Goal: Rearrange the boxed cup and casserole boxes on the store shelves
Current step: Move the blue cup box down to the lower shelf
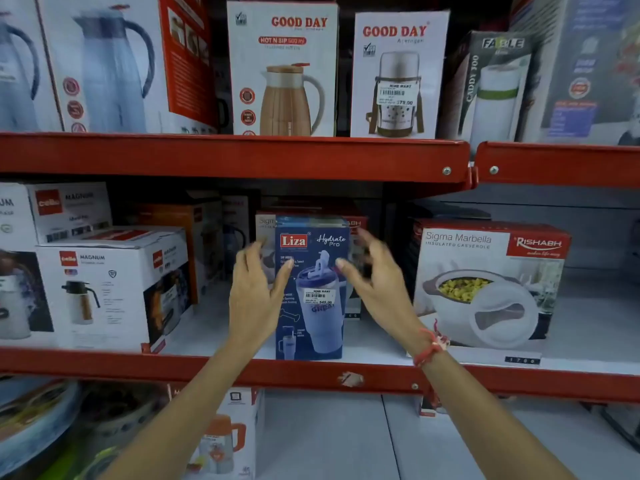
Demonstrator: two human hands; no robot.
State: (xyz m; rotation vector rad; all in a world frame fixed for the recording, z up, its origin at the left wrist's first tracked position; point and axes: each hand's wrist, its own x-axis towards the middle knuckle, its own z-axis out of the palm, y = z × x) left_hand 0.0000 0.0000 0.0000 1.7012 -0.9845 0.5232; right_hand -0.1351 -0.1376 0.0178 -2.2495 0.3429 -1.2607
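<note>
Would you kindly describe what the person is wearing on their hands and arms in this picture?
Both forearms are bare, with no sleeves in view and no gloves. The left hand shows no rings or bands. The right hand has a red thread bracelet tied at the wrist, with a few pale strands or beads in it.

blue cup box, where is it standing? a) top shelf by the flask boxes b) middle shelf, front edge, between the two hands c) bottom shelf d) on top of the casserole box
b: the blue cup box stands upright at the front of the middle shelf, with the left hand and right hand open on either side.
</note>
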